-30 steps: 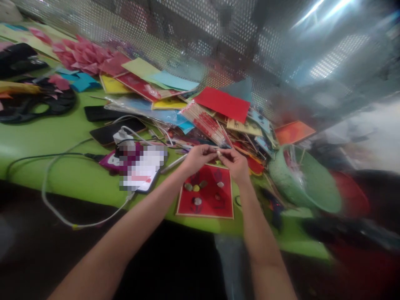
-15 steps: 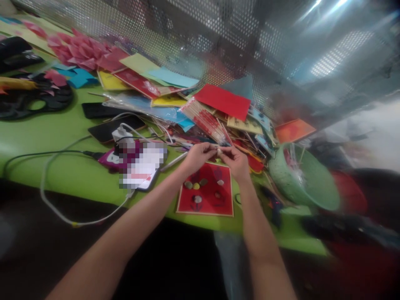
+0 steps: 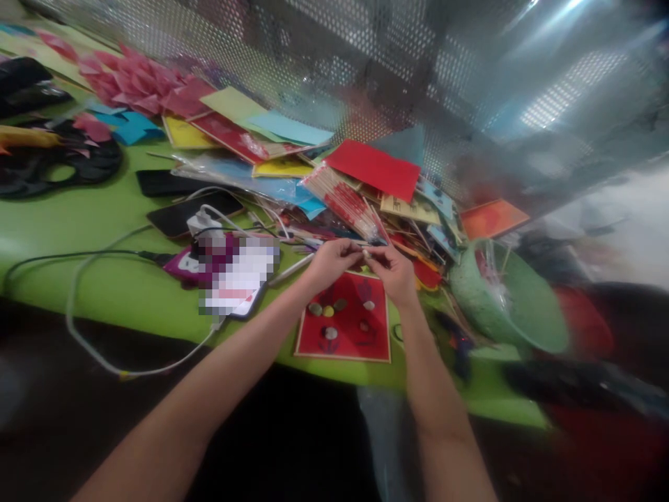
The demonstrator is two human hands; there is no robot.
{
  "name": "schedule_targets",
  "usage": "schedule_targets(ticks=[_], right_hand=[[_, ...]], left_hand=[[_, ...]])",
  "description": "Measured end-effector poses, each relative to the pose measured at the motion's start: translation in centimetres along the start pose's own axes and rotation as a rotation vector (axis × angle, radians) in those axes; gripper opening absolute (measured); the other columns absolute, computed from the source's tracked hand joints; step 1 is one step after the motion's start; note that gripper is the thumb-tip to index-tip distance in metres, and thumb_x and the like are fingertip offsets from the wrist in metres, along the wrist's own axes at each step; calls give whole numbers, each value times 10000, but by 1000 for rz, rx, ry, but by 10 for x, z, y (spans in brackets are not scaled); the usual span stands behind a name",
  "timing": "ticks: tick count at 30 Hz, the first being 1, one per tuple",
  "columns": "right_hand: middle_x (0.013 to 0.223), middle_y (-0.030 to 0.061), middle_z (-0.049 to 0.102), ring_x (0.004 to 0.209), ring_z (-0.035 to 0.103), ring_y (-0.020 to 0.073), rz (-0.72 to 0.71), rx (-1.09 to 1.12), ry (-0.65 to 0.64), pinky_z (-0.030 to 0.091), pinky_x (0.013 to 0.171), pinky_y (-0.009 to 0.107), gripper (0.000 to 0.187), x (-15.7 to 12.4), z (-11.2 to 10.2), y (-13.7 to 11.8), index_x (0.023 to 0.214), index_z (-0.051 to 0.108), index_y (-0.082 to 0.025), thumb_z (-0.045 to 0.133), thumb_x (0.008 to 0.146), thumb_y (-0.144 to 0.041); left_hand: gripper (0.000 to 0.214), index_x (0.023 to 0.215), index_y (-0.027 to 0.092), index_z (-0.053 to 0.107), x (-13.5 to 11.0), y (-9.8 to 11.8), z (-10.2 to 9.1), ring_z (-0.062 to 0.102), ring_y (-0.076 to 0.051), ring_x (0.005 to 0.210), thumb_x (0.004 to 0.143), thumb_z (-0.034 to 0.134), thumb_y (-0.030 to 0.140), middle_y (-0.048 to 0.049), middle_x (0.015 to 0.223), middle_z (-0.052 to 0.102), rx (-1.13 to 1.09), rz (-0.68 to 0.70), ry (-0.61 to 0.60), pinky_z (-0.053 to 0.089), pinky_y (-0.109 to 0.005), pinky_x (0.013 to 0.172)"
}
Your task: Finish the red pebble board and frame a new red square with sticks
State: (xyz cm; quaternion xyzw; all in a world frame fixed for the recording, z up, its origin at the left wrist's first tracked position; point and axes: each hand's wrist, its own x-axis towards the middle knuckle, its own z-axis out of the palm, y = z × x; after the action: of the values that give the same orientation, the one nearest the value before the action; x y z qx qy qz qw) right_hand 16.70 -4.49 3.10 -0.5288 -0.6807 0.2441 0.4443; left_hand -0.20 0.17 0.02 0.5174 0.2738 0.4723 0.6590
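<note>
Fingertips of my left hand (image 3: 337,261) and my right hand (image 3: 391,270) meet just above the far edge of a red square card (image 3: 342,348). Both hands are closed in a pinch around a tiny pale piece (image 3: 366,254), too small and blurred to name. Several small round pieces, whitish and yellow, lie on the card, among them a yellow one (image 3: 328,312) and a whitish one (image 3: 331,333). Dark drawn marks show around them. Left of my left hand lies a white pen-like stick (image 3: 291,270).
A phone (image 3: 240,279) with a lit screen and a purple power strip (image 3: 209,261) with cables lie to the left. Bundled sticks (image 3: 339,199) and coloured paper (image 3: 373,167) are heaped behind my hands. At the right, a green basket (image 3: 506,300) tilts. Black scissors-like handles (image 3: 99,164) lie far left.
My hands stay pinched together in nearly the same place, with only a slight shift of the fingers. The card and the things around it look unchanged.
</note>
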Motion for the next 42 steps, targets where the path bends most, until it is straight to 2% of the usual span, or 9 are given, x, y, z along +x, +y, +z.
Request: schedule_targets(ticks=[10, 16, 23, 31, 37, 42], right_hand=[[961, 55, 768, 851, 706, 193, 56, 69, -1, 597, 773, 327, 300, 1, 1, 0, 1045, 768, -217, 760, 830, -426], [830, 18, 755, 713, 668, 150, 152, 210, -2, 588, 679, 302, 340, 3, -3, -7, 998, 772, -202, 798, 780, -461], [838, 22, 753, 739, 662, 153, 180, 247, -37, 573, 696, 305, 349, 3, -5, -8, 992, 779, -204, 828, 750, -451], [834, 25, 745, 722, 634, 137, 181, 241, -51, 552, 681, 284, 399, 3, -3, -11, 995, 773, -188, 828, 744, -492], [823, 20, 745, 734, 655, 147, 168, 256, -26, 559, 687, 290, 354, 3, -3, -11, 985, 772, -199, 825, 756, -464], [874, 32, 759, 774, 679, 165, 140, 224, -29, 577, 710, 308, 335, 2, -4, -11, 1005, 772, -205, 808, 777, -448]], left_hand=[[188, 767, 155, 649, 0, -1, 0, 683, -155, 673, 798, 720, 326, -16, 701, 685, 61, 31, 0, 595, -311, 716], [274, 811, 142, 677, -1, 6, 1, 682, -153, 697, 783, 753, 403, -32, 745, 702, 26, 14, -71, 581, -297, 728], [281, 781, 169, 669, -3, 5, -3, 677, -169, 671, 824, 706, 445, -38, 720, 710, 243, 109, -50, 547, -277, 663], [262, 764, 178, 628, -6, 10, -4, 668, -162, 654, 890, 600, 405, -28, 701, 711, 460, 193, -21, 521, -257, 639], [262, 761, 167, 609, -4, 10, -1, 690, -169, 678, 876, 604, 402, -35, 717, 692, 295, 118, -46, 570, -291, 684], [286, 795, 154, 633, -5, 13, 1, 680, -149, 691, 825, 699, 430, -30, 734, 696, 171, 77, -61, 579, -277, 695]])
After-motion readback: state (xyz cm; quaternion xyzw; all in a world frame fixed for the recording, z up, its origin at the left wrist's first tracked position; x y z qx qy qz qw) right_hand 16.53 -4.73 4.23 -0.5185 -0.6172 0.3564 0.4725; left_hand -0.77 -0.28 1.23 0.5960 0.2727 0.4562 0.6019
